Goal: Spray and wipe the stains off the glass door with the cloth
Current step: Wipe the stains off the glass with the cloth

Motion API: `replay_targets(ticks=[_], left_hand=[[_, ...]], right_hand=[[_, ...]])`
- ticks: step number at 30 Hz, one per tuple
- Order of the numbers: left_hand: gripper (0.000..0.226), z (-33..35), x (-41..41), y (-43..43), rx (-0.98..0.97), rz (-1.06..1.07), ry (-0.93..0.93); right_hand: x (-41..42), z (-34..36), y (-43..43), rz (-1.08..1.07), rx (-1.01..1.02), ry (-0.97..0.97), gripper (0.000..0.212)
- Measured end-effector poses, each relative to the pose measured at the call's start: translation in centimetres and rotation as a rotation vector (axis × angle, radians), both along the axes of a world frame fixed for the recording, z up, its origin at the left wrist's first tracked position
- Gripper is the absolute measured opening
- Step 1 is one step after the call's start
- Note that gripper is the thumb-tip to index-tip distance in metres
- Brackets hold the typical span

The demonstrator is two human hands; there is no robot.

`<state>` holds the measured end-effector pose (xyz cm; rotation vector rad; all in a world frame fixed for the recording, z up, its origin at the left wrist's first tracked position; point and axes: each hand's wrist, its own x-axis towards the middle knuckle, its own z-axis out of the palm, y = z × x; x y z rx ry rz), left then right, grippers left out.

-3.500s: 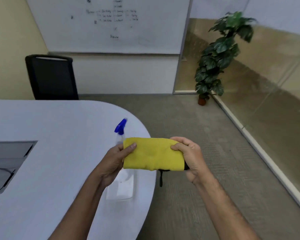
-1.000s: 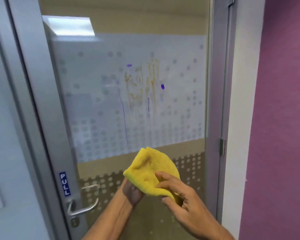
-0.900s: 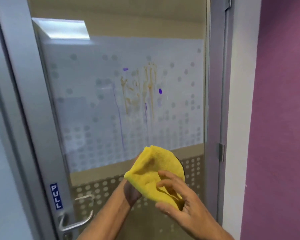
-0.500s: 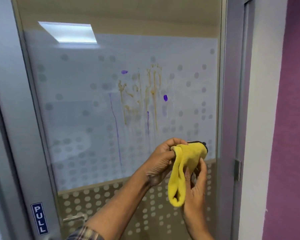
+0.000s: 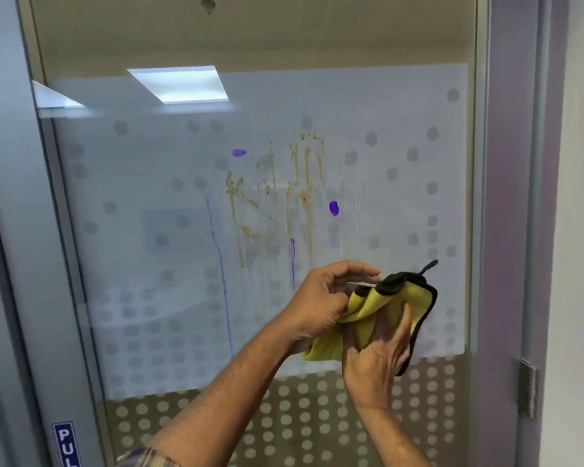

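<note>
The tall glass door [image 5: 169, 298], framed in grey metal and frosted across its middle with a pattern of pale dots, fills the view. On the frosted band sit the stains [image 5: 304, 197]: tan-brown drips running down in several streaks, two purple blots, and thin purple trails falling below them. They look wet enough to have run, yet no spray bottle is in sight, so the step in hand appears to be readying the cloth before wiping.

The yellow microfibre cloth with a black edge and black hanging loop [image 5: 385, 308] is held in front of the glass, just below the stains and, as far as can be told, not touching the pane. The left hand [image 5: 321, 305] is curled round its upper fold, thumb and fingers closed on the fabric. The right hand [image 5: 375, 358] comes up from beneath, fingers spread against the cloth's underside and pinching the hanging part.

To do this well, fold the cloth into a flat pad with the yellow pile outward and the black loop tucked away. Start above the highest drip and wipe downward, so that runs are caught rather than smeared. Turn to a clean face once one side is soiled.
</note>
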<state>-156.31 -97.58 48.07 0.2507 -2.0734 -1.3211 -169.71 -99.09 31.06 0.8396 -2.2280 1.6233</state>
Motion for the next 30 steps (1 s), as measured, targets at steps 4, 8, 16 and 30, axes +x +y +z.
replay_targets(ticks=[4, 8, 16, 30], left_hand=[[0.060, -1.4, 2.3, -1.3, -0.126, 0.095, 0.029], [0.049, -2.3, 7.0, -3.8, -0.346, 0.426, 0.286], [0.053, -1.4, 15.0, -16.0, -0.909, 1.144, 0.389], [0.054, -2.0, 15.1, -20.1, -1.059, 1.314, 0.291]], right_hand=[[-5.0, -5.7, -5.4, 0.127, 0.298, -0.164, 0.103], [-1.1, 0.9, -2.2, -0.038, -0.039, 0.061, 0.130], [1.6, 4.9, -2.7, -0.226, -0.264, 0.216, 0.112], [10.7, 6.9, -7.2, -0.125, -0.106, 0.596, 0.107]])
